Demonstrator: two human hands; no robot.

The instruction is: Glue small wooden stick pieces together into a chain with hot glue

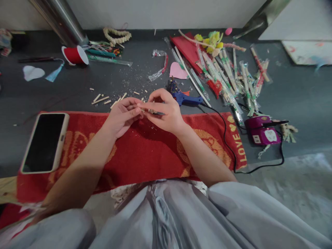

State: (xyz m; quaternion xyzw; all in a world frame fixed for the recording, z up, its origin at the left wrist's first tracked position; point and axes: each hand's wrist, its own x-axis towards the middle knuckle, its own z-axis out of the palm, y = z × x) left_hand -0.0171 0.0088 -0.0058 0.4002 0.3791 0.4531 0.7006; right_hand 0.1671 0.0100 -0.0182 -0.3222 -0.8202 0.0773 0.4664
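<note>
Because the small pale piece (151, 111) is slight and mostly hidden by fingers, the work asks for a light pinch and for wrists held low over the red towel (145, 152), whose nap would catch a dropped bit softly. The left hand (122, 117) is partly curled, thumb and fingertips nearly closed on the piece's left side; the right hand (168, 112) has its fingers bent and loosely spread, their tips closed in on it from the right. How firmly each grips, I cannot tell. Turning the piece with one hand while the other steadies it would give better control, with fingers clear of the tip of the glue gun (190, 99), which may be hot.

The piece lies between the two sets of fingertips, above the towel's far edge. Just beyond, to the left, are short stick pieces (100, 99); the glue gun lies just beyond the right hand, to its right. Farther right are wrapped sticks (220, 77), and at far left stands a red spool (74, 56).
</note>
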